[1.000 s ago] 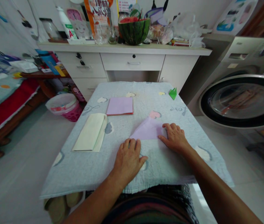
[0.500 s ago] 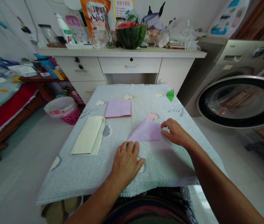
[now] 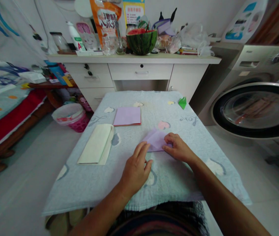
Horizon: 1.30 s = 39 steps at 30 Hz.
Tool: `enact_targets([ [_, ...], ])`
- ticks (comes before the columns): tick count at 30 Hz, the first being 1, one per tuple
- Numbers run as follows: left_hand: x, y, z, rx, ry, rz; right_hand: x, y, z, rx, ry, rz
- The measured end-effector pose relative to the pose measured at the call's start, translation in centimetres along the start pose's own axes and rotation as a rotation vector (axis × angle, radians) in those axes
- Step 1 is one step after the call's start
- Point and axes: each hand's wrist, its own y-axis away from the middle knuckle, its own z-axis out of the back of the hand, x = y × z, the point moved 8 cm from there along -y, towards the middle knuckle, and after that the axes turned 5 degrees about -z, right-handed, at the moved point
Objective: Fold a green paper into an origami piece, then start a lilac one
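Head view: one folded lilac paper sheet (image 3: 156, 140) lay on the patterned tablecloth (image 3: 80, 188), right of center and between the two hands. Its lower edge ran roughly straight, facing the person; its upper outline rose to a blunt peak.

Left hand (image 3: 135, 170): palm down, fingers loosely extended, thumb spread apart from them. The fingertips touched the left end of the lilac sheet without gripping it.

Right hand (image 3: 179, 148): fingers curled, thumb and index finger partly closed toward each other at the right end of the same sheet. Whether the paper was pinched between them could not be determined.

Surrounding items: a stack of square paper (image 3: 127, 115), lilac on top with a red edge beneath, lay beyond the left hand. A pale green folded sheet (image 3: 96, 144) lay left of that hand, near the stack. A small green folded-paper piece (image 3: 182, 103) rested at the far right corner. Behind the table, a cut watermelon (image 3: 141, 42) stood on the white desk (image 3: 191, 73).
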Motion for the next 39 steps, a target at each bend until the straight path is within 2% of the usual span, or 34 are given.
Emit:
enact_targets([
  [4, -0.2, -2.6, 0.4, -0.010, 0.186, 0.071, 3.2, 0.9, 1.4, -0.139, -0.120, 0.197],
  [6, -0.3, -3.6, 0.7, -0.006, 0.189, 0.075, 4.5, 1.6, 2.1, -0.193, -0.084, 0.242],
  [9, -0.4, -4.4, 1.2, -0.011, 0.180, 0.040, 5.7, 2.5, 2.5, -0.202, 0.039, 0.300],
  [13, -0.2, -4.9, 1.8, -0.035, 0.224, -0.060, 4.9, 3.0, 2.8, -0.218, 0.249, 0.312],
  [17, 1.3, -5.5, 1.4, -0.001, 0.304, -0.146, 3.0, 2.7, 1.9, -0.159, 0.416, 0.340],
  [22, 3.3, -5.9, -0.4, 0.115, 0.344, -0.144, 2.3, 3.0, -0.1, -0.087, 0.541, 0.536],
  [25, 3.9, -5.7, -0.8, 0.112, 0.212, -0.123, 3.0, 3.4, -0.7, -0.062, 0.517, 0.626],
  [30, 3.4, -4.5, 0.8, -0.003, -0.168, -0.143, 5.0, 3.1, -1.4, -0.047, 0.420, 0.598],
  [35, 0.9, -2.5, 1.0, 0.080, -0.435, -0.326, 6.6, 2.4, -3.0, 0.012, 0.354, 0.551],
  [39, 0.7, -1.4, 0.6, 0.137, -0.576, -0.418, 6.6, 1.8, -3.9, 0.105, 0.282, 0.475],
])
